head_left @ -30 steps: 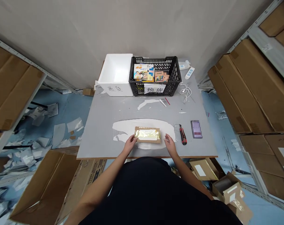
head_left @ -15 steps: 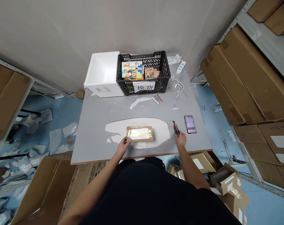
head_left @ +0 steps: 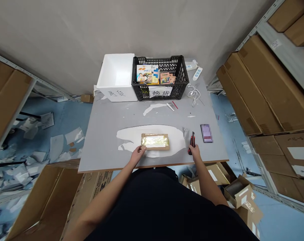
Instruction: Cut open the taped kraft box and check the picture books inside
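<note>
A small cardboard box [head_left: 155, 147] bound with shiny clear tape, with a white label on top, lies flat on the worn white patch of the table. At its near left corner my left hand [head_left: 138, 155] grips it, thumb over the edge; the fingers beneath are partly hidden. To the right, my right hand [head_left: 195, 153] is closed around a red and black utility knife [head_left: 193, 142], whose tip points toward the back of the table. A phone [head_left: 206, 133], blurred out on its screen, lies just beyond that hand.
At the back of the grey table [head_left: 99, 140] stand a white foam box [head_left: 121, 93] and a black crate [head_left: 184, 80] holding books. Power strips [head_left: 197, 74] and a white cable [head_left: 194, 94] lie beside them. Opened cartons [head_left: 239, 190] and paper scraps [head_left: 57, 147] cover the floor; boxed shelves flank both sides.
The knife has turned from leaning left to nearly upright in view, still in my right hand. My left hand stays at the box corner. The whole view has shifted slightly.
</note>
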{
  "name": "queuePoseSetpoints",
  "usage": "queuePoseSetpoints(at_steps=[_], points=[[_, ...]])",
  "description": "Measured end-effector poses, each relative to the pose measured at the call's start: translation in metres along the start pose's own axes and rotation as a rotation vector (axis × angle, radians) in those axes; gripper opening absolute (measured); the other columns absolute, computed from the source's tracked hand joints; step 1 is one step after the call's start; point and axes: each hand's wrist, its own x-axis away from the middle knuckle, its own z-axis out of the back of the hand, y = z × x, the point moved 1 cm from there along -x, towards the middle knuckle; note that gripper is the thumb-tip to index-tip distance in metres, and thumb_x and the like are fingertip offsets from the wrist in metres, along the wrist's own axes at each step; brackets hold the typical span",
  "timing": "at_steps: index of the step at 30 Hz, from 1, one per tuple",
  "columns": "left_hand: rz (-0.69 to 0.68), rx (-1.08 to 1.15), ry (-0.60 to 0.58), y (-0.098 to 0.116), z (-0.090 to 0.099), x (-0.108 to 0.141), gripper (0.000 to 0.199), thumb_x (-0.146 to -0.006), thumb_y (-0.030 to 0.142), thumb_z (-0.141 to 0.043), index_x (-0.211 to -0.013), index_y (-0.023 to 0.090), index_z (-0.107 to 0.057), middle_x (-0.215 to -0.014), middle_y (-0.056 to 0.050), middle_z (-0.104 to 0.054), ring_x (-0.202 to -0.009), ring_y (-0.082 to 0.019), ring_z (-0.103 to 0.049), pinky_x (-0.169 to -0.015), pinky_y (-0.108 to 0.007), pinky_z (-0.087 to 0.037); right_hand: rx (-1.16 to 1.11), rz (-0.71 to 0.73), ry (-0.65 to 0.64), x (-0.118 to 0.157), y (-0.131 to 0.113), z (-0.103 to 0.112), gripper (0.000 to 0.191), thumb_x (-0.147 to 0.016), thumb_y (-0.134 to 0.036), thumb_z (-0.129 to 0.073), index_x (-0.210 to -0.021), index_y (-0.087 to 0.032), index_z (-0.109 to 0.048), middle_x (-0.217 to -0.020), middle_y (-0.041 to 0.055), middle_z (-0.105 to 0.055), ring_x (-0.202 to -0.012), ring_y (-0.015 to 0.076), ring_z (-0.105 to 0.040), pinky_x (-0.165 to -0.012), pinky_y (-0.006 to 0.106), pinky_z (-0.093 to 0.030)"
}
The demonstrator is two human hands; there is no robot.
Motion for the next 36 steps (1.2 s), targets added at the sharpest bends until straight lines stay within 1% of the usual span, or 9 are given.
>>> queuePoseSetpoints(at_steps=[3,7,13,19,23,25,27,30,36], points=[[-0.033,0.026,-0.024,-0.001,0.002,0.0,0.057,-0.076,0.057,-0.064,-0.116,0.017,-0.062,-0.117,-0.013,-0.067,-0.111,-0.029,-0.06,-0.095,-0.038,-0.045,-0.091,0.02,-0.035,0.038,-0.005,-0.014,0.047,-0.066,-0.053,-0.07,-0.09,-0.022,-0.043,-0.064,-0.0035,-0.062,-0.05,0.0166,-0.063,-0.047,0.031,-0.055],[-0.07,0.017,-0.031,-0.003,0.005,-0.004,0.053,-0.076,0.055,-0.064,-0.113,0.017,-0.063,-0.114,-0.013,-0.067,-0.11,-0.03,-0.06,-0.096,-0.04,-0.044,-0.233,0.082,-0.138,0.082,-0.024,-0.034,0.054,-0.066,-0.055,-0.072,-0.099,-0.022,-0.045,-0.075,-0.0025,-0.065,-0.051,0.0139,-0.062,-0.049,0.029,-0.055],[-0.126,-0.004,-0.055,-0.004,0.007,-0.005,0.055,-0.076,0.057,-0.064,-0.115,0.018,-0.062,-0.113,-0.013,-0.068,-0.105,-0.03,-0.062,-0.092,-0.038,-0.046,-0.066,0.183,-0.254,0.117,-0.054,-0.061,0.065,-0.077,-0.054,-0.062,-0.129,-0.021,-0.042,-0.073,-0.0038,-0.061,-0.047,0.0121,-0.056,-0.045,0.028,-0.052],[-0.109,0.011,0.009,-0.007,-0.002,0.001,0.055,-0.082,0.058,-0.058,-0.12,0.018,-0.059,-0.119,-0.013,-0.065,-0.106,-0.03,-0.061,-0.092,-0.039,-0.045,0.314,0.367,-0.461,0.11,-0.076,-0.075,0.058,-0.084,-0.046,-0.053,-0.137,-0.024,-0.046,-0.1,0.0053,-0.069,-0.067,0.0185,-0.066,-0.061,0.034,-0.057],[-0.13,0.007,0.161,-0.009,-0.009,0.009,0.055,-0.083,0.053,-0.059,-0.125,0.018,-0.055,-0.121,-0.014,-0.062,-0.11,-0.029,-0.059,-0.093,-0.038,-0.045,0.582,0.641,-0.59,0.095,-0.099,-0.082,0.052,-0.086,-0.035,-0.053,-0.138,-0.032,-0.049,-0.127,0.0037,-0.063,-0.104,0.0248,-0.064,-0.091,0.04,-0.05],[-0.226,-0.058,0.246,-0.008,-0.01,0.016,0.052,-0.086,0.048,-0.057,-0.128,0.019,-0.054,-0.122,-0.013,-0.06,-0.114,-0.029,-0.056,-0.097,-0.039,-0.043,0.677,0.747,-0.688,0.089,-0.112,-0.088,0.054,-0.087,-0.031,-0.053,-0.14,-0.036,-0.047,-0.132,0.0011,-0.06,-0.117,0.0261,-0.058,-0.095,0.039,-0.047],[-0.364,-0.155,0.277,-0.005,-0.01,0.024,0.046,-0.089,0.043,-0.053,-0.129,0.021,-0.054,-0.125,-0.012,-0.057,-0.119,-0.029,-0.052,-0.103,-0.04,-0.039,0.76,0.815,-0.783,0.084,-0.124,-0.096,0.055,-0.088,-0.029,-0.052,-0.142,-0.038,-0.044,-0.128,-0.0004,-0.063,-0.116,0.0259,-0.059,-0.093,0.036,-0.047],[-0.516,-0.283,0.249,0.0,-0.013,0.035,0.041,-0.091,0.034,-0.049,-0.131,0.024,-0.054,-0.131,-0.012,-0.053,-0.125,-0.03,-0.047,-0.107,-0.044,-0.035,0.843,0.895,-0.885,0.078,-0.139,-0.111,0.057,-0.088,-0.025,-0.052,-0.142,-0.039,-0.044,-0.12,-0.0005,-0.067,-0.108,0.0247,-0.062,-0.089,0.033,-0.047],[-0.656,-0.356,0.167,0.004,-0.023,0.043,0.045,-0.088,0.022,-0.051,-0.133,0.023,-0.051,-0.142,-0.013,-0.045,-0.138,-0.032,-0.032,-0.115,-0.052,-0.024,0.878,1.017,-0.983,0.069,-0.156,-0.139,0.05,-0.089,-0.027,-0.053,-0.138,-0.039,-0.051,-0.112,-0.0001,-0.07,-0.102,0.0237,-0.063,-0.088,0.032,-0.045]])
